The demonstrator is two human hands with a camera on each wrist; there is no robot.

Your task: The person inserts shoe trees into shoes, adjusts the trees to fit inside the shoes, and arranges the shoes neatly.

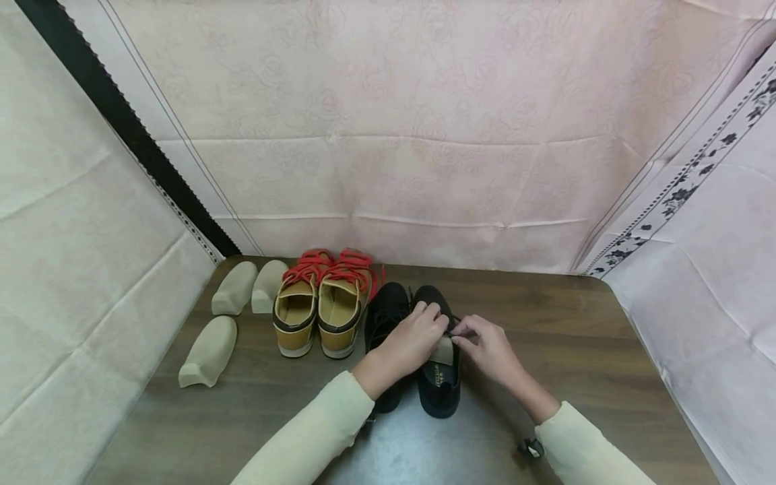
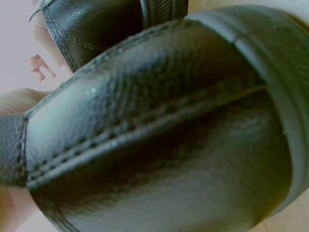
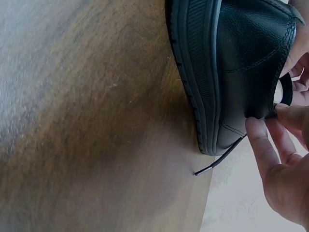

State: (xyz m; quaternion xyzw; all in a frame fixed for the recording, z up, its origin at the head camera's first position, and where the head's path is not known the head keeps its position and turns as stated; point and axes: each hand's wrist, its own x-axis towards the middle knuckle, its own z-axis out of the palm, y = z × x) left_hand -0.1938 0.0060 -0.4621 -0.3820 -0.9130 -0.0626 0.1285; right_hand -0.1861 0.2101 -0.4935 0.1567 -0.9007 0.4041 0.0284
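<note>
A pair of black lace-up shoes stands side by side on the wooden floor. On the right-hand black shoe [image 1: 439, 397], my left hand [image 1: 415, 337] has its fingers curled at the tongue and lacing. My right hand [image 1: 488, 347] pinches the right edge of the same shoe's opening between thumb and fingers. A pale piece [image 1: 442, 351] shows inside that opening, partly covered by the hands. One black lace [image 3: 219, 159] hangs from the shoe's outer side. The left-hand black shoe [image 1: 388, 306] lies partly under my left forearm; its heel [image 2: 159, 125] fills the left wrist view.
Tan shoes [image 1: 339, 340] with red laces [image 1: 351, 266] stand left of the black pair. Further left lie three cream shoe inserts [image 1: 209, 353]. Pale patterned cloth [image 1: 424, 168] hangs along the back and sides. A small black object [image 1: 531, 449] is by my right cuff.
</note>
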